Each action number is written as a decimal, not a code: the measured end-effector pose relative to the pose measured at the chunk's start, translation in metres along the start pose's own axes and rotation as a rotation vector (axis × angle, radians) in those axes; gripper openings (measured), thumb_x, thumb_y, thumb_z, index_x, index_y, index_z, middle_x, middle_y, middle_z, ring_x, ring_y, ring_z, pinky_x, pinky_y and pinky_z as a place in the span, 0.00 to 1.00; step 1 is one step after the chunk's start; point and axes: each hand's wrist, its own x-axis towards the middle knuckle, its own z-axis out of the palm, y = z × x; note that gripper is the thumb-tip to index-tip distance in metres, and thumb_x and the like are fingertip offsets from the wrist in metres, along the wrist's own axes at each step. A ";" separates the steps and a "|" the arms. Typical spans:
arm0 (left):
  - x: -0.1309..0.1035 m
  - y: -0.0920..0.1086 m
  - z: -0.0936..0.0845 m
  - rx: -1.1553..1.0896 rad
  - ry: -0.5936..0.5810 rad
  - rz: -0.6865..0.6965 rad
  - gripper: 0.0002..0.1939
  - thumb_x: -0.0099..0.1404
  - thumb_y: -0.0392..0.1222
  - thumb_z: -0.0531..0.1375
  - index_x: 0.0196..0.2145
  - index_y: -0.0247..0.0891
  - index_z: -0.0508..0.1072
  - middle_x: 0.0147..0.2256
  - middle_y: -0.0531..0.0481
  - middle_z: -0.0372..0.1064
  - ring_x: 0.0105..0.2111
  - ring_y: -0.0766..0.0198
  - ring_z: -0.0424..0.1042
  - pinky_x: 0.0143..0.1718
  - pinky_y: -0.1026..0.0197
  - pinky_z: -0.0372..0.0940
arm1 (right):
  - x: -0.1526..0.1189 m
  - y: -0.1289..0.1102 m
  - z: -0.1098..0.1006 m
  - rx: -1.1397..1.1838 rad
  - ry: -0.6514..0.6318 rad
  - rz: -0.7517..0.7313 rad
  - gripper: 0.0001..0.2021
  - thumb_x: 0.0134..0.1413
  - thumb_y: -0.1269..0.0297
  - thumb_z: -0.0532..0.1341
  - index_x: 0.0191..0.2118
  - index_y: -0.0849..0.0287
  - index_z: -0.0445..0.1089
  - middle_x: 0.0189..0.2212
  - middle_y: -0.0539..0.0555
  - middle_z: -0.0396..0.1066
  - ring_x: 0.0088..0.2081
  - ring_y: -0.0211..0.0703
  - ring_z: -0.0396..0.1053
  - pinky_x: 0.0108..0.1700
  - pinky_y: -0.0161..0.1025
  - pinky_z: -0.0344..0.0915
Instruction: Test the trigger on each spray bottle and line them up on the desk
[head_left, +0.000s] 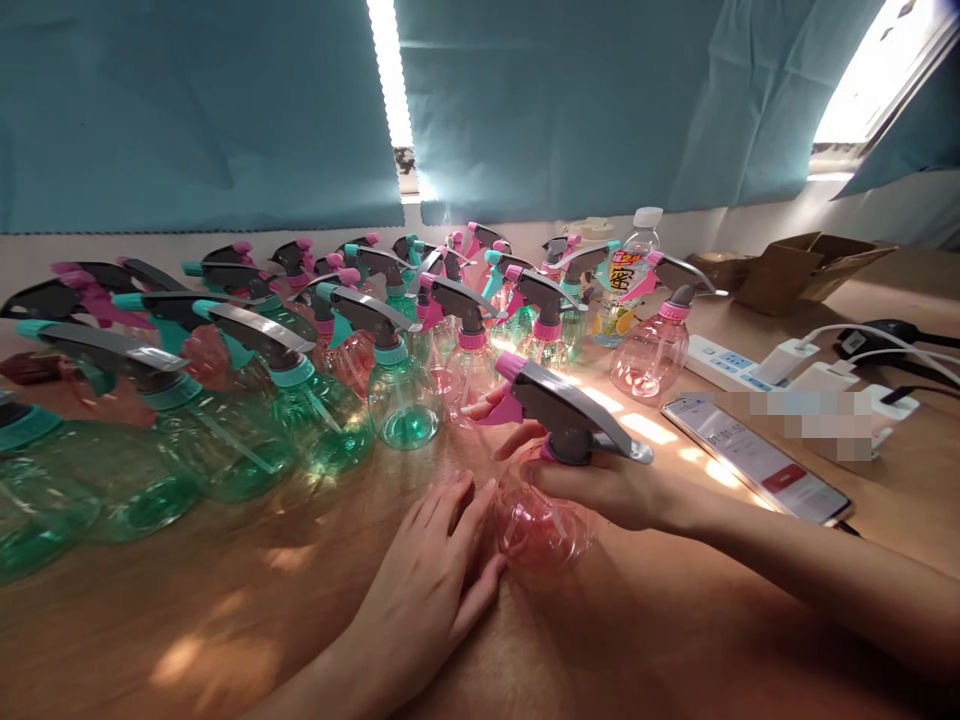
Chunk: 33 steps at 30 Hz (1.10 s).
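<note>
A pink spray bottle (541, 520) is gripped at its neck by the right hand (600, 480), fingers wrapped closed; its neck is hidden. The left hand (435, 580) is laid flat and open against its left side. Right of it, a phone (757, 458) shows unreadable text, and the power strip (795, 385) behind is partly blurred. Behind the bottle, a drink bottle (626, 285) bears a label too small to read.

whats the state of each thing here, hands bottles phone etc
right hand: wrapped around the neck of the pink spray bottle
left hand: flat on the table, fingers against the bottle's base
pink spray bottle: upright, sprayer head on, looks empty
spray bottles in rows: upright, heads fitted
phone: lying flat, screen lit
power strip: chargers plugged in
cardboard box: open
</note>
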 end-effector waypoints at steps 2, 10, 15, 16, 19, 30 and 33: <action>0.000 0.000 0.000 0.005 0.019 0.007 0.24 0.71 0.42 0.55 0.62 0.37 0.59 0.59 0.36 0.60 0.59 0.45 0.61 0.57 0.41 0.61 | -0.001 0.002 0.001 0.033 0.019 0.030 0.06 0.40 0.73 0.56 0.26 0.54 0.63 0.21 0.45 0.60 0.21 0.35 0.58 0.23 0.35 0.61; -0.001 -0.002 0.002 0.026 0.022 0.020 0.24 0.71 0.42 0.55 0.63 0.36 0.58 0.59 0.35 0.60 0.58 0.44 0.61 0.56 0.40 0.61 | -0.005 -0.003 0.001 -0.013 0.116 0.015 0.11 0.38 0.75 0.57 0.31 0.53 0.62 0.28 0.48 0.67 0.25 0.38 0.64 0.25 0.37 0.66; -0.001 -0.001 0.002 0.026 0.027 0.014 0.25 0.71 0.42 0.55 0.63 0.36 0.58 0.59 0.36 0.61 0.58 0.44 0.62 0.57 0.40 0.61 | -0.006 0.001 0.001 -0.112 0.137 -0.025 0.15 0.39 0.75 0.56 0.37 0.53 0.67 0.32 0.49 0.73 0.29 0.42 0.71 0.30 0.39 0.71; -0.001 -0.002 0.002 0.024 0.030 0.012 0.24 0.71 0.42 0.55 0.63 0.37 0.58 0.59 0.36 0.61 0.58 0.44 0.62 0.57 0.40 0.61 | -0.005 0.002 0.001 -0.122 0.123 -0.031 0.17 0.40 0.75 0.56 0.40 0.53 0.68 0.34 0.50 0.74 0.31 0.43 0.73 0.31 0.40 0.71; -0.001 -0.002 0.002 0.013 0.029 0.005 0.24 0.71 0.42 0.55 0.62 0.37 0.59 0.59 0.37 0.61 0.58 0.44 0.62 0.57 0.40 0.61 | -0.002 0.004 0.001 -0.104 0.079 -0.051 0.23 0.43 0.74 0.56 0.48 0.52 0.70 0.39 0.52 0.76 0.36 0.45 0.76 0.34 0.40 0.74; 0.000 -0.001 0.001 0.006 0.026 0.007 0.24 0.70 0.41 0.56 0.61 0.35 0.60 0.57 0.37 0.63 0.58 0.45 0.62 0.57 0.41 0.61 | 0.002 0.005 0.003 -0.133 0.100 -0.108 0.28 0.43 0.72 0.56 0.53 0.51 0.70 0.43 0.53 0.77 0.38 0.46 0.76 0.38 0.42 0.76; 0.000 0.000 0.001 0.018 0.008 0.014 0.24 0.70 0.41 0.56 0.62 0.33 0.60 0.57 0.35 0.62 0.58 0.44 0.62 0.57 0.40 0.61 | 0.003 0.004 0.003 -0.129 0.078 -0.097 0.28 0.43 0.73 0.55 0.54 0.52 0.69 0.41 0.53 0.77 0.31 0.43 0.75 0.36 0.42 0.75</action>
